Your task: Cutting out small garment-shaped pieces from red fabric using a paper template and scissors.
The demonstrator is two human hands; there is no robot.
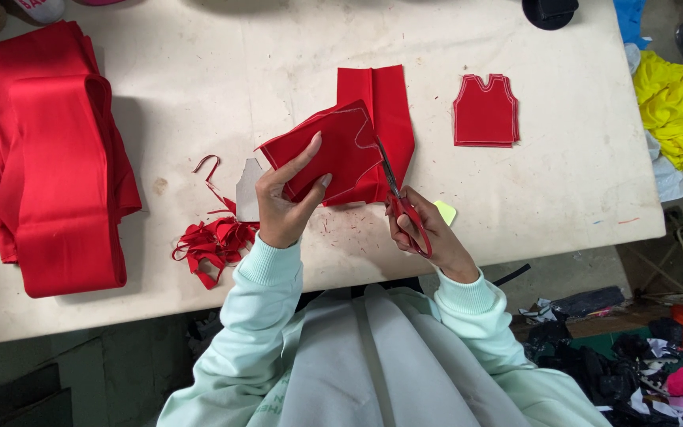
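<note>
My left hand (284, 198) pinches a piece of red fabric (333, 146) marked with a white chalk outline and holds it up above the table. My right hand (427, 233) grips red-handled scissors (399, 198), whose blades meet the right edge of that piece near the outline. Under the held piece lies a folded strip of the same red cloth (389, 103). A finished small red vest shape (484, 111) with white edge lines lies flat to the right.
A large folded pile of red fabric (49, 166) fills the table's left side. Red offcuts (211, 241) and a grey card template (247, 192) lie by my left hand. A yellow chalk piece (446, 211) rests near my right hand. Yellow cloth (671, 107) and mixed scraps lie off the table's right edge.
</note>
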